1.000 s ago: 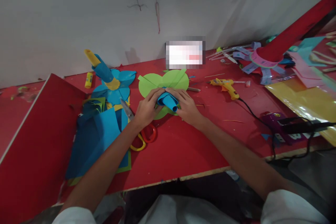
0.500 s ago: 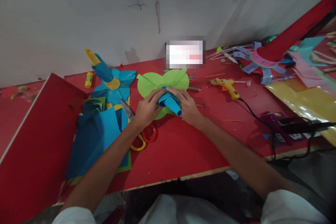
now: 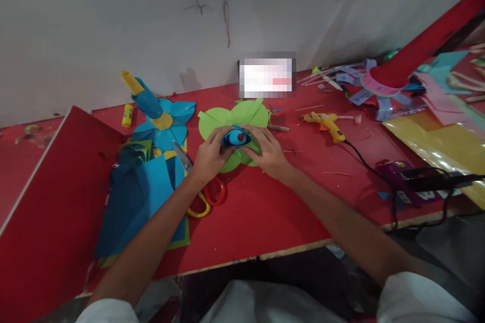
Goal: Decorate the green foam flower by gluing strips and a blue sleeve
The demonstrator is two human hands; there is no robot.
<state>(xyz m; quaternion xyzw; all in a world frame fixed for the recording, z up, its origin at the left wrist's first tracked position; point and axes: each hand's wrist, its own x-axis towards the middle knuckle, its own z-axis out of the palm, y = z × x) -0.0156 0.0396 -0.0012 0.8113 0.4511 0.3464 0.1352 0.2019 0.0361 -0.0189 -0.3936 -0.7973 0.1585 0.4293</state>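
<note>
Between my two hands is a rolled blue paper tube (image 3: 230,137), its round opening facing up toward me. My left hand (image 3: 212,155) curls around its left side, thumb below. On the other side my right hand (image 3: 268,151) grips it with fingers above and thumb underneath. Behind and beneath the hands lies a light green paper flower (image 3: 214,117) with rounded petals. Scissors (image 3: 210,197) with red and yellow handles rest by my left wrist, partly covered by it.
A finished-looking blue paper flower (image 3: 178,111) stands left, near a glue stick (image 3: 128,115) and blue paper sheets (image 3: 140,202). At right lie a yellow glue gun (image 3: 326,123) with its cord, a purple box-like object (image 3: 394,176) and yellow sheets (image 3: 447,146). A blurred screen (image 3: 267,78) leans on the wall.
The blue tube has tipped from pointing toward me at a slant to standing more upright, so its opening now faces the camera. Both hands keep hold of it.
</note>
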